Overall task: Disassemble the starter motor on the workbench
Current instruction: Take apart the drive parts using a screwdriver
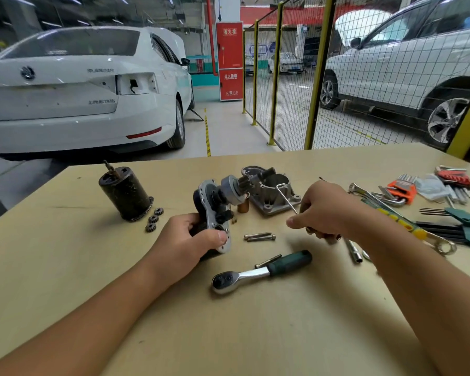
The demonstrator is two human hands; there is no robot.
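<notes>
My left hand (193, 237) grips the starter's drive assembly (215, 207), a grey plate with a black solenoid part and the pinion gear (234, 187) sticking up to the right. My right hand (320, 210) pinches a thin L-shaped hex key (285, 198), its bent tip pointing up-left over the aluminium nose housing (272, 194). The black motor body (125, 194) stands upright at the left. Three small planet gears (153, 219) lie beside it. A copper-coloured bushing (243, 206) stands behind the assembly.
Two long bolts (259, 236) lie in front of the assembly. A ratchet wrench (261, 271) with a green handle lies nearer me, a bolt (267, 261) beside it. Wrenches (402, 221), hex key sets (402, 189) and a socket extension (354, 251) lie at the right.
</notes>
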